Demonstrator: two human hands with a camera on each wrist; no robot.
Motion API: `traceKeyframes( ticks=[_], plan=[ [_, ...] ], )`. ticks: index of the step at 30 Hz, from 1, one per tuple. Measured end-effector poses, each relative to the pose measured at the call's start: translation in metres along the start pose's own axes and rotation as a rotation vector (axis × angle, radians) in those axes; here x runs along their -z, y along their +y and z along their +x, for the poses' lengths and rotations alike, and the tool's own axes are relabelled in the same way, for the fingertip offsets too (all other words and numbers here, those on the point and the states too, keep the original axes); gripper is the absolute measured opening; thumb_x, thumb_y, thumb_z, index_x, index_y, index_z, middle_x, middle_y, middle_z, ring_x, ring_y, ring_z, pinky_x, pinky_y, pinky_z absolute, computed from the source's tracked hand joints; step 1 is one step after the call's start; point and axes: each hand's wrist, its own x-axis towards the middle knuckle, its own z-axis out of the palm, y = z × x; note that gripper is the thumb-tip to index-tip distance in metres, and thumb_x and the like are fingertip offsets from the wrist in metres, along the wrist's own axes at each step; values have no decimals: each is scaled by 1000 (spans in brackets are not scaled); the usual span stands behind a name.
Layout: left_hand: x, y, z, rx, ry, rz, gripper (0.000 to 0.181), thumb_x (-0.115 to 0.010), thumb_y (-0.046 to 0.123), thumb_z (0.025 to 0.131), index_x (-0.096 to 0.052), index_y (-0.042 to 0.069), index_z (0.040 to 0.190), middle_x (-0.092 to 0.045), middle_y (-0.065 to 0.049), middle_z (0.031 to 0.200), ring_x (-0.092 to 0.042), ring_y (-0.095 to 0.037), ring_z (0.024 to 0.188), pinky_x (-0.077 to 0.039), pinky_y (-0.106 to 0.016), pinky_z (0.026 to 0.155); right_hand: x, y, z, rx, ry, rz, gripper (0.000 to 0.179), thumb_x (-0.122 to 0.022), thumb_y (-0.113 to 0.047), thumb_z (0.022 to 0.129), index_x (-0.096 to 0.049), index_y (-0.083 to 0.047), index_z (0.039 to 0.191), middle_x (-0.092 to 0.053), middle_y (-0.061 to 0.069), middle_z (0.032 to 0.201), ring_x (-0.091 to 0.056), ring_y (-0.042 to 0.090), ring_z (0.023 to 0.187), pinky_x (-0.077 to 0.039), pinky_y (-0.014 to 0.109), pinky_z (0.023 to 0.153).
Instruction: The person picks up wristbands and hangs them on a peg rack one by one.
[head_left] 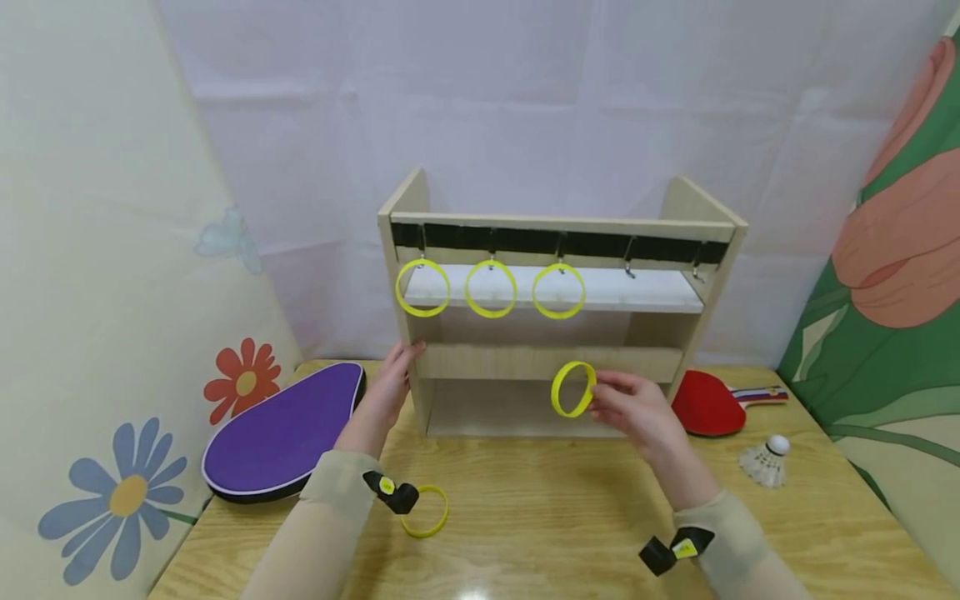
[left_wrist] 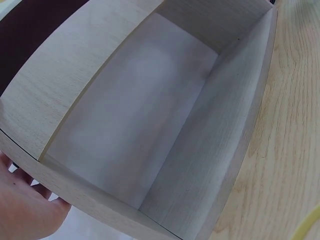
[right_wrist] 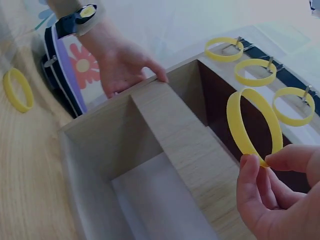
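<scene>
In the head view, my right hand (head_left: 633,412) pinches a yellow ring (head_left: 555,392) between thumb and fingertips, in front of the lower part of a wooden shelf (head_left: 547,364). My left hand (head_left: 387,387) holds the shelf's left side panel, thumb over the front edge and fingers along the outside, as the right wrist view shows. Several metal hooks line a black strip (head_left: 525,242) across the shelf's top. From the three leftmost hang a left ring (head_left: 398,292), a middle ring (head_left: 467,292) and a right ring (head_left: 534,292). The two hooks at the right (head_left: 630,268) bear nothing.
Another yellow ring (head_left: 446,510) lies on the wooden table (head_left: 540,517) beside my left wrist. A purple paddle case (head_left: 288,433) is left of the shelf. On the right lie a red table tennis paddle (head_left: 708,404) and a shuttlecock (head_left: 767,462).
</scene>
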Motion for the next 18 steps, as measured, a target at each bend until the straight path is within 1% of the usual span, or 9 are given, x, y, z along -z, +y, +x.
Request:
traceKeyframes(
  ticks=[3, 5, 9, 11, 15, 18],
  plan=[
    [0, 0, 1, -1, 8, -8, 55, -38, 23, 104, -24, 11, 156, -33, -13, 147, -29, -26, 137, -18, -42, 119, 3, -9, -2, -1, 6, 17, 43, -56, -1, 97, -44, 19, 133, -68, -3, 87, -66, 8, 77, -56, 20, 73],
    [-1, 0, 1, -1, 13, -13, 54, -38, 22, 104, -24, 10, 155, -35, -12, 146, -30, -25, 136, -19, -42, 118, 4, -15, -4, -1, 12, 47, 37, -56, -1, 97, -49, 15, 130, -69, -4, 85, -66, 8, 76, -56, 20, 72],
    [-1, 1, 1, 2, 16, -17, 55, -39, 22, 104, -24, 10, 155, -33, -13, 148, -29, -26, 137, -18, -42, 119, 7, -24, -6, 8, 14, 108, 21, -56, 0, 97, -60, 3, 117, -70, -3, 86, -67, 8, 74, -56, 21, 71],
    [-1, 1, 0, 4, 11, -14, 56, -39, 22, 104, -23, 11, 156, -31, -15, 151, -27, -27, 139, -16, -43, 120, 8, -29, -8, 22, 14, 137, 16, -55, 0, 97, -65, -4, 109, -70, -2, 87, -67, 9, 74, -56, 21, 72],
    [0, 0, 0, 6, 4, -6, 58, -39, 24, 103, -21, 12, 157, -27, -16, 154, -24, -30, 142, -14, -44, 121, 11, -38, -10, 41, 29, 174, 21, -55, -2, 98, -70, -17, 96, -72, -4, 87, -68, 9, 76, -57, 22, 74],
    [0, 0, 1, 6, 6, -7, 57, -39, 23, 103, -22, 11, 156, -28, -16, 153, -25, -29, 142, -15, -44, 121, 13, -47, -12, 51, 49, 187, 23, -57, -5, 99, -72, -21, 91, -72, -5, 85, -69, 8, 77, -57, 22, 75]
  ],
)
